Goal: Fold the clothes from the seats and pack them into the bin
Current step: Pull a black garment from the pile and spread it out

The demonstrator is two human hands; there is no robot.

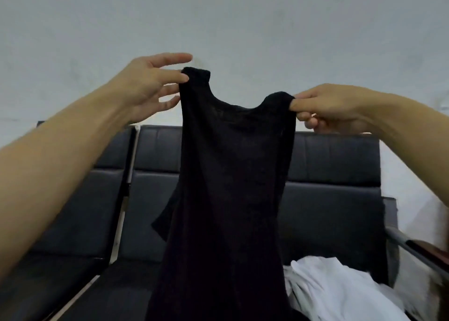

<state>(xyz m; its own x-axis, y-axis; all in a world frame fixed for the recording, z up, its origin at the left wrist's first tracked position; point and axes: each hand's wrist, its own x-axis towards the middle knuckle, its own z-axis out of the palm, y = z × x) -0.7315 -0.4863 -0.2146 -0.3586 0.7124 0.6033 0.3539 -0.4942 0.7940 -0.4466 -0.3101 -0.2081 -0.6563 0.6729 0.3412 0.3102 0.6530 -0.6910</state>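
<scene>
Black sleeveless knit top (230, 187) hangs lengthwise between hands, above black padded seats (328, 199). Right hand (325, 107) pinches one shoulder strap; left hand (148, 85), fingers spread, touches the other, grip uncertain.

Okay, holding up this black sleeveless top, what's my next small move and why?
Probably close the left hand on its shoulder strap: the right hand already pinches the other strap of the black sleeveless knit top, while the left fingers are spread open beside theirs.
</scene>
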